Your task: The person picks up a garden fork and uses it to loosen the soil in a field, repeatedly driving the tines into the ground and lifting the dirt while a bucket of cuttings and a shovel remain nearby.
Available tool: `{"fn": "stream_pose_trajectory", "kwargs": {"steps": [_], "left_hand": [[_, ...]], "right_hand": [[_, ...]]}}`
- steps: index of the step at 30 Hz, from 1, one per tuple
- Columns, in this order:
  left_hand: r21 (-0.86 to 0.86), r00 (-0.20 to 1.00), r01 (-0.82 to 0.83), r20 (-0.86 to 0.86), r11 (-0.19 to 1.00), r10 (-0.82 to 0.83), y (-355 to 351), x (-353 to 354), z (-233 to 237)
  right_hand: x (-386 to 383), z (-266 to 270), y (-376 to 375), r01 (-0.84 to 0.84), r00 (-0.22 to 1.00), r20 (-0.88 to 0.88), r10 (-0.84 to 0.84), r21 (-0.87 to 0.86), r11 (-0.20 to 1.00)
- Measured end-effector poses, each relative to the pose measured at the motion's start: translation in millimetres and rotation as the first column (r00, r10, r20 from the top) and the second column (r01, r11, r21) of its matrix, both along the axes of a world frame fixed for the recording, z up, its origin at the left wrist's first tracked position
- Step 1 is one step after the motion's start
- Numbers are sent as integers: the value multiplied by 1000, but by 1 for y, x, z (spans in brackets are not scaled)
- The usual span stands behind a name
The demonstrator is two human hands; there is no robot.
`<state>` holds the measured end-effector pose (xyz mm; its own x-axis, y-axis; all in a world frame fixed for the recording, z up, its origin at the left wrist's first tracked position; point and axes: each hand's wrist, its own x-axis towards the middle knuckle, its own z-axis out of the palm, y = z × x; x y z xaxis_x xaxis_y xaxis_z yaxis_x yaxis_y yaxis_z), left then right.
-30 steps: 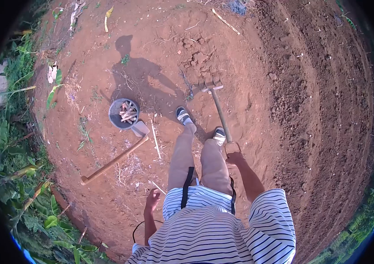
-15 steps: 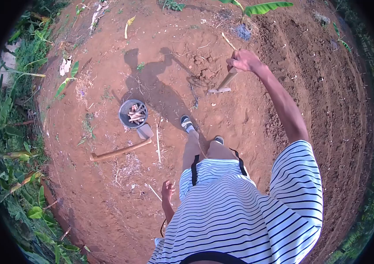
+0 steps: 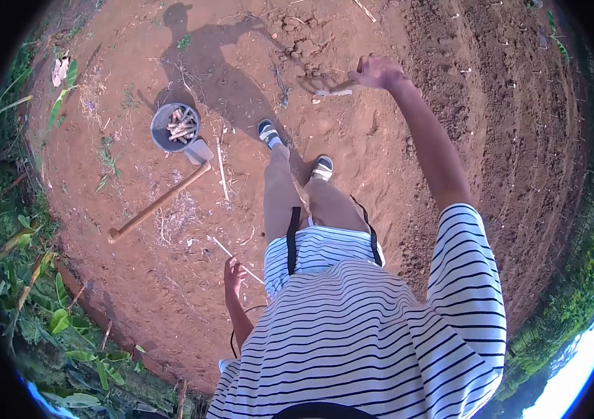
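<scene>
Our right grip (image 3: 379,71) is clamped on the digging fork (image 3: 334,89) handle, arm stretched forward, fork head out ahead of our feet. Left grip (image 3: 233,272) hangs by the hip, fingers apart, empty. Grey bucket (image 3: 154,133) holds short cut sticks (image 3: 180,126). Long-handled hoe (image 3: 161,201) lies on the red soil, blade just beside the bucket.

Nothing here can be read: no words, labels, brands or numbers show anywhere. The garden fork (image 3: 334,89), the grey bucket (image 3: 154,133), the hoe (image 3: 157,204) lying on the soil and the striped shirt (image 3: 353,328) all look plain. Any small marking on them is too fine to make out.
</scene>
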<state>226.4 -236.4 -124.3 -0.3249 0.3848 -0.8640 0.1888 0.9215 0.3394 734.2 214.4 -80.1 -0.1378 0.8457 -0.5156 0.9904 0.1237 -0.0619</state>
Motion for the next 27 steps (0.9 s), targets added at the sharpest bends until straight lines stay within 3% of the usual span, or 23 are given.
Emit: {"fn": "stream_pose_trajectory", "kwargs": {"steps": [1, 5, 8, 10, 11, 13, 14, 16, 20, 24, 27], "left_hand": [[-41, 1000, 3, -17, 999, -4, 3, -4, 6], [53, 986, -149, -73, 987, 153, -7, -10, 12], [-172, 994, -99, 25, 980, 105, 13, 10, -5], [-273, 992, 125, 68, 954, -110, 34, 19, -11], [-271, 992, 120, 70, 955, -105, 44, 21, -15], [-185, 972, 172, 190, 968, -136, 75, 10, -27], [-109, 981, 124, 163, 986, -105, 102, 11, -28], [37, 991, 78, 103, 996, -81, 135, 13, -13], [75, 986, 145, 67, 987, -150, 197, 8, 7], [146, 997, 52, 53, 988, -61, 222, 17, 18], [118, 988, 156, -5, 981, -157, 217, 18, 2]], "right_hand": [[0, -32, -1, 16, 1000, 18, -15, -56, 998], [-7, -11, -7, 60, 998, -6, -61, -139, 988], [-9, -1, 6, 71, 997, 17, -70, -100, 992], [-7, 2, 7, 77, 997, 22, -74, -219, 973], [-4, -6, 1, 72, 997, 23, -69, -217, 974], [-3, -18, -12, 99, 995, -23, -99, -5, 995], [-3, -14, -4, 108, 994, -23, -107, 15, 994], [-5, -7, -10, 122, 992, 9, -122, -155, 980], [-6, -10, -10, 129, 991, -16, -133, -158, 979], [-3, -13, -11, 104, 993, -50, -106, -35, 994], [-6, -13, -13, 96, 988, -102, -113, -154, 983]]}}
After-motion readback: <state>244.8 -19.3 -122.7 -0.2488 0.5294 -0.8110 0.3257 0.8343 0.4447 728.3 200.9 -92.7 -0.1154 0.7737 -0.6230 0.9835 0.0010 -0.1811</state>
